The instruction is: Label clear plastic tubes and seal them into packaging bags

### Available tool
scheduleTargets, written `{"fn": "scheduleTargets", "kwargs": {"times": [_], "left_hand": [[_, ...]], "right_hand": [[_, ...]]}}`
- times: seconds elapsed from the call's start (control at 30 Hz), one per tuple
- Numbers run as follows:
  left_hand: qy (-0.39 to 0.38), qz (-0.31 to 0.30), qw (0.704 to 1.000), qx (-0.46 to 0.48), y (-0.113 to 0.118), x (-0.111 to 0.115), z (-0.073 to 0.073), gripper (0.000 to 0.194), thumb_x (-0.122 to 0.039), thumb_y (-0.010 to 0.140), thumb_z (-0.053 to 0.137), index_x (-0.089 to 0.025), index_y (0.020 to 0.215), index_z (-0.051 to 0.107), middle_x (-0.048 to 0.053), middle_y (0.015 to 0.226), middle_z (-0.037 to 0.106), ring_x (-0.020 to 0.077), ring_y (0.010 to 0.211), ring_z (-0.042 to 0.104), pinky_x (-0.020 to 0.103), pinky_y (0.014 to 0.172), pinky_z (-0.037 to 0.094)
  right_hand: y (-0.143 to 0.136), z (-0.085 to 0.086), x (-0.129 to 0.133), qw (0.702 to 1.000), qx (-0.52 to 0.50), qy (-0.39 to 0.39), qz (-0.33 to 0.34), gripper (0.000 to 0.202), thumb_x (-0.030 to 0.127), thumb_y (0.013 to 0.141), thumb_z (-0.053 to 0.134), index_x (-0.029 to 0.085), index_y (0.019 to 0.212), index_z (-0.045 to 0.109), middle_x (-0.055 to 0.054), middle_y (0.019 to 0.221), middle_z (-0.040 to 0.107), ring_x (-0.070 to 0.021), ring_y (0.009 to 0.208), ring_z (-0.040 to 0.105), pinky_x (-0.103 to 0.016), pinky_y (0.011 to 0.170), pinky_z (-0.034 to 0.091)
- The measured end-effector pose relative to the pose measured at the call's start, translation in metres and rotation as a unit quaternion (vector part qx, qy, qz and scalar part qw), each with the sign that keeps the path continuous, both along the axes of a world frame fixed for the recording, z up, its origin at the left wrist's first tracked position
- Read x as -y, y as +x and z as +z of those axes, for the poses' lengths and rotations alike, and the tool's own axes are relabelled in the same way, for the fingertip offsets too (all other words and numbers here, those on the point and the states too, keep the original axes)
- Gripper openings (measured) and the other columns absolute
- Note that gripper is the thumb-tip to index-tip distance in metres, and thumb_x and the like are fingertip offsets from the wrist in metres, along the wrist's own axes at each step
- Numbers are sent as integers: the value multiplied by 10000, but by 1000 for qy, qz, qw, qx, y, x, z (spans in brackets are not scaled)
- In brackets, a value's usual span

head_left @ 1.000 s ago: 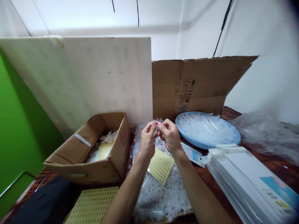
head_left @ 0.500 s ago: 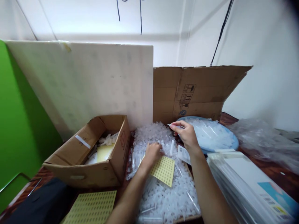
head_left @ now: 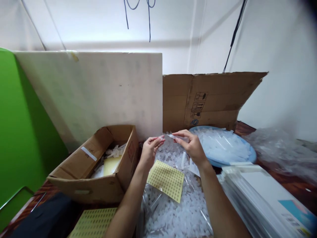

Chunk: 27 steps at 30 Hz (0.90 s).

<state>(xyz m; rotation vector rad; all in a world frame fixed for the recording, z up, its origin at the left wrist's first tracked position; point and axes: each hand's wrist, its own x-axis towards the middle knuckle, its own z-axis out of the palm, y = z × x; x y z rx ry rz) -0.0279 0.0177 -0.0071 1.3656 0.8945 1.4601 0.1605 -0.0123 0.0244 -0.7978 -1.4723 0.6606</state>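
My right hand (head_left: 190, 145) is closed in a pinch on a thin translucent plastic tube (head_left: 171, 136) whose whitish tip points left. Facing it, my left hand (head_left: 151, 149) pinches a small whitish plastic piece (head_left: 161, 138), too small to name exactly. A narrow gap separates the two pieces. Below both hands spreads a heap of small translucent plastic pieces (head_left: 178, 215), with a few longer clear tubes among them. On the heap lies a yellow sheet of small round stickers (head_left: 166, 180), apart from my hands.
At left stands an open cardboard box (head_left: 86, 188) holding white scraps and yellow paper. Another sticker sheet (head_left: 92, 223) lies in front of it. A blue basin (head_left: 253, 154) of clear plastic pieces and a stack of white packs (head_left: 262, 188) sit at right. Cardboard (head_left: 215, 99) stands behind.
My left hand has risen from the heap beside the sticker sheet and now pinches a small piece close to my right hand. My right hand has shifted slightly left, still holding its tube.
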Motion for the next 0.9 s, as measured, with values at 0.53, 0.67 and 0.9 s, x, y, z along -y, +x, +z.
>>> {"fn": "scheduleTargets", "kwargs": {"times": [0.53, 0.67, 0.9], "left_hand": [[-34, -50, 951, 304, 23, 27, 26, 393, -227, 628, 942, -178, 909, 671, -4, 898, 729, 128, 827, 711, 275, 849, 540], [13, -50, 969, 241, 24, 29, 27, 402, -232, 672, 921, -186, 1013, 712, 54, 991, 773, 153, 908, 719, 287, 886, 532], [46, 5, 971, 233, 20, 27, 30, 336, -225, 724, 887, -185, 1012, 720, 84, 1064, 771, 173, 998, 716, 304, 938, 519]], "right_hand": [[-40, 4, 12, 999, -51, 13, 10, 149, 369, 902, 707, 227, 937, 678, -28, 906, 674, -176, 767, 682, -306, 704, 577], [-45, -3, 8, 983, -113, -128, 63, 380, 613, 936, 570, 234, 970, 567, 54, 621, 574, -108, 369, 467, -223, 336, 350], [-34, 4, 10, 998, -55, -30, 7, 311, 443, 818, 791, 224, 959, 622, -28, 924, 667, -117, 644, 607, -206, 492, 469]]}}
